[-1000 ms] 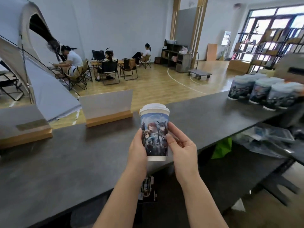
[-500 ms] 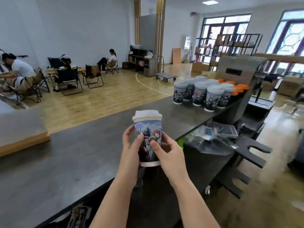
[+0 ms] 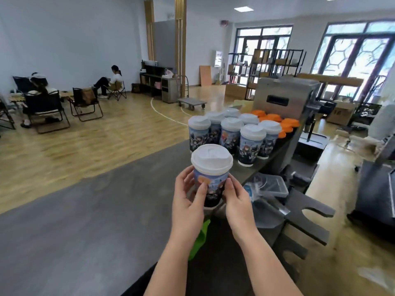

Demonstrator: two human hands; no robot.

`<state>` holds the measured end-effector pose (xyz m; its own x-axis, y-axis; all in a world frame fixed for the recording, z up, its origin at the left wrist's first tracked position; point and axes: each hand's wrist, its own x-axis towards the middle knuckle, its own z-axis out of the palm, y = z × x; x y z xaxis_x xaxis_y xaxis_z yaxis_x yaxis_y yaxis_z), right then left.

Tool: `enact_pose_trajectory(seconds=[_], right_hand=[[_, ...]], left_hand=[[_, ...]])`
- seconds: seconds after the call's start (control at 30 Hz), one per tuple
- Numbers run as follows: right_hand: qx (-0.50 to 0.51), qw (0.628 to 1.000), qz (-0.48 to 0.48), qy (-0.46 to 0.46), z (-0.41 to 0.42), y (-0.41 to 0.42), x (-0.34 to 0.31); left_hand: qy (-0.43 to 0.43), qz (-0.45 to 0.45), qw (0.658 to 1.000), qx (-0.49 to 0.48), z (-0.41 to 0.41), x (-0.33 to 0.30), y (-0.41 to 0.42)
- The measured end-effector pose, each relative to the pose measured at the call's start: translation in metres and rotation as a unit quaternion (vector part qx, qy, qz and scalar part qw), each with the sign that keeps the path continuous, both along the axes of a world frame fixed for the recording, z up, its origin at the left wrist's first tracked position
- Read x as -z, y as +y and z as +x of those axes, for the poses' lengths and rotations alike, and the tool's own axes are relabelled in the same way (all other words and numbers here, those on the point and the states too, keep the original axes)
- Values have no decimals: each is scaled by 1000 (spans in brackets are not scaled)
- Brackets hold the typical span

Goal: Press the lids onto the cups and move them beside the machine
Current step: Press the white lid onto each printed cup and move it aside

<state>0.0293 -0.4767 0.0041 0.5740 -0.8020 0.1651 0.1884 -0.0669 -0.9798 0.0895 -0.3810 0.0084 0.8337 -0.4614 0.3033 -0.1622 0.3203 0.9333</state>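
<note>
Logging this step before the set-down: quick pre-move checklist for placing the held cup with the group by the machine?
1. Lid seated on the held cup: ok, it looks flush all round.
2. Grip: ok, left hand and right hand both wrap the cup's sides.
3. Cup upright: ok, close to vertical.
4. Free spot on the counter: ok, bare surface just in front of the lidded cups.
5. Group beside the machine: ok, white-lidded cups and orange lids stand next to it.
6. Cup contents or fill level: cannot tell, lid hides it.
</note>
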Motion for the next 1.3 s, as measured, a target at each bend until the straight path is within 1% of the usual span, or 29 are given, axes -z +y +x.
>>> enact_pose_trajectory(seconds=[0.1,0.23,0.3,0.47,0.57,0.73,0.87,0.93,1.03,1.1,1.2,1.3], right_hand=[[1,1000,20,-1,31,-49,-3],[22,1000,-3,8,71,-103,-4],[14,1000,1,10,87,-125,-3],[-14,1000,22,18,115,-164,4],[-38,999,33,12,129,-181,4],[-76,996,49,11,134,-197,7],[-123,991,44,27,133,-209,10],[-130,990,49,35,130,-212,13],[-117,987,87,66,112,-208,17],[-136,980,128,71,94,-194,16],[-216,960,152,94,75,-160,13],[-308,938,106,118,70,-120,4]], left_hand=[[0,18,1000,-11,25,2,-54],[1,35,998,-47,56,7,-113],[-2,45,997,-60,69,10,-136],[-15,70,992,-101,92,15,-175],[-29,103,986,-131,102,17,-191],[-15,127,977,-170,102,18,-211],[6,110,972,-206,97,21,-222],[17,96,970,-225,94,21,-225],[49,85,956,-277,83,21,-220],[71,70,944,-316,73,19,-208],[96,41,923,-371,52,9,-176],[114,23,896,-428,31,-2,-131]])
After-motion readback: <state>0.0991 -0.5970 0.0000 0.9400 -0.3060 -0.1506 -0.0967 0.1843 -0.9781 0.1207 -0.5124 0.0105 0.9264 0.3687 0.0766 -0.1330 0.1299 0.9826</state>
